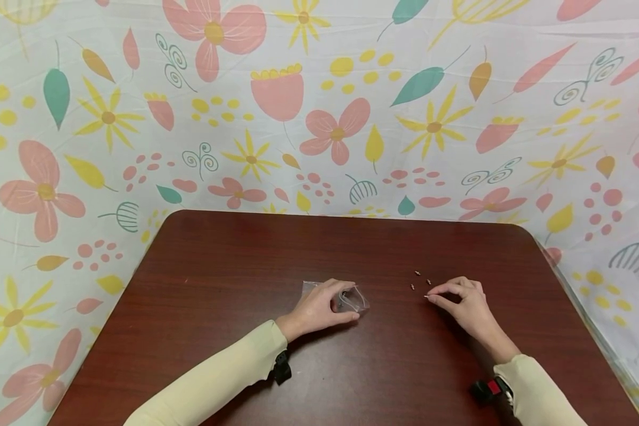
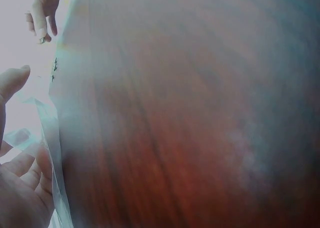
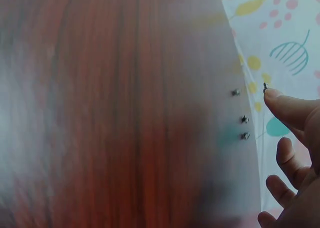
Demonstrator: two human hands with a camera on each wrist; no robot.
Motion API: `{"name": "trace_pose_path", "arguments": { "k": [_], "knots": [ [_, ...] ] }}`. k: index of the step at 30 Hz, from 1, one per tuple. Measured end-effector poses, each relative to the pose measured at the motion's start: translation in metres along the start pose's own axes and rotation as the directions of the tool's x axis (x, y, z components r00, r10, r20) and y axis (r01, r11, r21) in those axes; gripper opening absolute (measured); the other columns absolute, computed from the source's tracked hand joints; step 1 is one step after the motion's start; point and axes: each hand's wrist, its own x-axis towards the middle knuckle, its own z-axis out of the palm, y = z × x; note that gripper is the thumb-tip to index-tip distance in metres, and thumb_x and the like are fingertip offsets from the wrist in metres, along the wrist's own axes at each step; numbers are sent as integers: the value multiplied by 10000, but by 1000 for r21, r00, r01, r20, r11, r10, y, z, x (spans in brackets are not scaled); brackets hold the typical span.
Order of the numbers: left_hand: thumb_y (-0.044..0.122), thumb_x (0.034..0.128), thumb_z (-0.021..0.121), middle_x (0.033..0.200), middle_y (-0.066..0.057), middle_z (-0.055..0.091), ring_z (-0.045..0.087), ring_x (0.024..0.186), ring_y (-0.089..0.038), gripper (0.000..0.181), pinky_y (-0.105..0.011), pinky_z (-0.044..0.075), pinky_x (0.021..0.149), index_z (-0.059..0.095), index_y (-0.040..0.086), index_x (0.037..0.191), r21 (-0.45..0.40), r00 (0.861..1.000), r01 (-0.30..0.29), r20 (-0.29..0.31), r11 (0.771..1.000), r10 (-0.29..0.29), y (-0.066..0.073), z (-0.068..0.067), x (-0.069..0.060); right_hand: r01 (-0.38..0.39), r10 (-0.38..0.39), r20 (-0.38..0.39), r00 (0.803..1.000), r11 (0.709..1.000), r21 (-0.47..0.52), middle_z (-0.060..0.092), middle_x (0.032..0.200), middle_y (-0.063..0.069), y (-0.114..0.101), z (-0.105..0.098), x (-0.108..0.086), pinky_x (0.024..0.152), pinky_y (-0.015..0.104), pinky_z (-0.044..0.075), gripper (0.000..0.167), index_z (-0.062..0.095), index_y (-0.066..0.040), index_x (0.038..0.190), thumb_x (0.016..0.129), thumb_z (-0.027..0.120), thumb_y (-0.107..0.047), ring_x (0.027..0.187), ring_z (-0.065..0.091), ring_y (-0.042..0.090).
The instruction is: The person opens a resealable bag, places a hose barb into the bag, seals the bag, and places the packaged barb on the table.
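Observation:
My left hand (image 1: 319,307) curls round a small clear plastic bag (image 1: 358,297) on the table, its mouth gaping towards the right. Dark bits show inside the bag, too small to make out. In the left wrist view the thumb stands apart from the fingers, and the bag's film (image 2: 50,125) runs beside them. My right hand (image 1: 465,305) pinches a small metal screw (image 3: 265,87) between thumb and forefinger, just above the tabletop. Close by that hand lie three more small screws, among them one screw (image 1: 418,273) at the back and another screw (image 1: 412,287) nearer the bag.
The dark reddish-brown wooden table (image 1: 218,254) has rounded far corners. A white flowered cloth (image 1: 319,118) hangs behind it and along its sides. Dark straps with small devices sit on both wrists, such as the black wrist device (image 1: 282,368) on the left.

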Motion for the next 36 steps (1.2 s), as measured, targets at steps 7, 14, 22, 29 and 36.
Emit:
{"name": "trace_pose_path", "arguments": {
  "k": [7,14,22,29,36],
  "knots": [
    [459,903,810,1309,-12,641,560,759,-12,691,-206,475,669,578,199,1500,-5,1000,-5,-2,1000,5,0,0,-1,35,-34,-11,999,999,22,626,970,66,-17,4,-1,879,463,275,134,817,-175,885,830,863,-63,1060,409,284],
    [463,900,810,1301,-11,643,560,765,-14,688,-207,476,671,581,210,1498,-4,1000,-5,-4,1000,5,-1,1,-1,34,-34,11,999,998,50,622,985,64,-33,11,-2,880,465,309,142,818,-187,899,832,863,-70,1107,409,310],
    [471,902,806,1299,-8,645,565,771,-16,691,-211,476,680,578,209,1499,6,1000,-9,-5,1000,9,-1,0,0,61,-62,18,998,995,84,604,961,38,-47,22,-2,875,457,317,160,816,-183,898,821,865,-51,1092,399,288],
    [467,900,810,1304,-12,644,562,772,-13,690,-214,473,688,583,199,1495,10,1000,-9,-9,1000,9,0,0,0,80,-82,20,996,992,102,608,969,16,-56,32,0,888,414,328,159,818,-204,898,834,862,-65,1084,420,263],
    [473,902,805,1311,-3,637,566,774,-17,688,-217,475,688,581,208,1497,13,1000,-8,-10,1000,8,1,0,0,120,-121,2,993,984,131,621,928,-18,-66,44,1,973,431,340,170,817,-199,895,828,864,-51,1036,459,254]
  ]
}}
